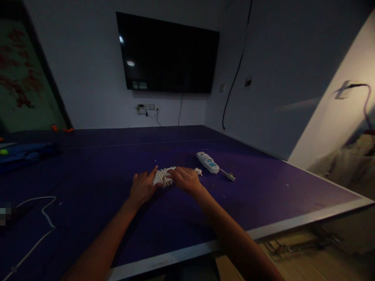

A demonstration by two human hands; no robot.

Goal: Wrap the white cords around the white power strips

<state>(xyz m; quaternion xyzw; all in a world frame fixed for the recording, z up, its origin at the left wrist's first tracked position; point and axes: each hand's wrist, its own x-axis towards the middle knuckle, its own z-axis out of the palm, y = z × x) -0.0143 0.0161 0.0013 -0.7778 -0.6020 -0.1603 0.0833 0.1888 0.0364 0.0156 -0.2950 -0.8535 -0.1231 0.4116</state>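
On table [254, 187] | fingers [179, 174] round wound cord [164, 178] | strip [208, 162]: blue label [213, 164], seemingly illegible

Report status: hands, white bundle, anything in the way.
Left hand and right hand on cord-wrapped white bundle. Power strip beyond, to the right; apparently not blocking.
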